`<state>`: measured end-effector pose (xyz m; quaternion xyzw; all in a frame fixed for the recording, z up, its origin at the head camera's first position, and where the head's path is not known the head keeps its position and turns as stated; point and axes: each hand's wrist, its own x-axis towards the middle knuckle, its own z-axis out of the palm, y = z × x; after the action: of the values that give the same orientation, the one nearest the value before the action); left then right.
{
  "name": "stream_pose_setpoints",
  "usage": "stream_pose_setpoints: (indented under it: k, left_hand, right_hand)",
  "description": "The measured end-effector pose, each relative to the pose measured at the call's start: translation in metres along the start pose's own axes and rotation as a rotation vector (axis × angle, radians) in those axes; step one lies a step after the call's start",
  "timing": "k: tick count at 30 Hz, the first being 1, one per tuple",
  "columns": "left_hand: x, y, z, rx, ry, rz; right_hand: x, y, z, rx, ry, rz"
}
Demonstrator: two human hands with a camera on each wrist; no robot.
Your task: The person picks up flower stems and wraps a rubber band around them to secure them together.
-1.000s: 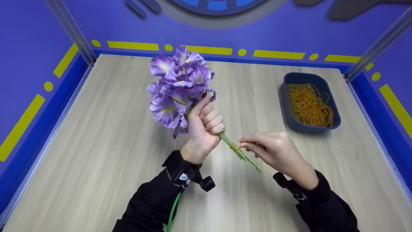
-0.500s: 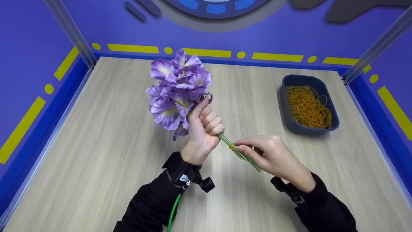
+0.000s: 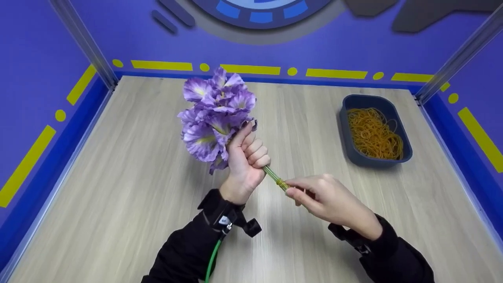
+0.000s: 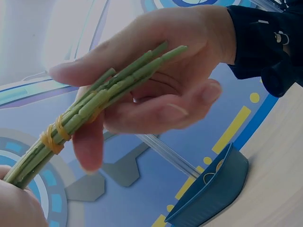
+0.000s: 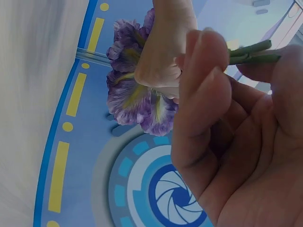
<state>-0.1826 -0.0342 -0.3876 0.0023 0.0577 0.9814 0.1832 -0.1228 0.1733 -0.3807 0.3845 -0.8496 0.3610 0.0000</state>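
Note:
A bunch of purple artificial flowers [image 3: 216, 118] is gripped by my left hand [image 3: 247, 167], its fingers wrapped round the stems just below the blooms. The green stems [image 3: 271, 173] slant down to the right. Lower on them sits a yellow rubber band [image 4: 56, 135], wound round more than once. My right hand [image 3: 328, 200] pinches the stems between thumb and forefinger, just past the band. Its fingers hide the cut stem ends in the head view. In the left wrist view those ends lie across the right palm, with the other fingers loosely bent.
A dark blue box [image 3: 353, 153] stands at the right rear of the wooden table [image 3: 137, 188], holding a heap of loose rubber bands [image 3: 373, 135]. Blue-purple panels [image 3: 314, 47] enclose the back and sides. A green cable [image 3: 212, 259] runs from my left wrist.
My right fingers have come from the side of the band to pinch the stems just past it, hiding the stem ends. My left grip stays the same. The head view has tilted slightly upward.

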Motion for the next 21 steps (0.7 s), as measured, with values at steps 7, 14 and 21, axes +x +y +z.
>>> stream_pose_setpoints:
  k: [7,14,21]
  left_hand:
    - [0.003,-0.004,-0.003,0.057,-0.015,-0.018]
    - [0.003,-0.006,-0.004,0.145,0.000,-0.048]
    - [0.005,-0.007,-0.005,0.265,0.044,-0.049]
  right_hand:
    - [-0.001,-0.001,0.002,-0.090,-0.003,-0.009]
    - [-0.001,0.000,0.010,-0.152,-0.009,0.036]
    - [-0.001,0.003,0.020,-0.130,-0.052,0.104]
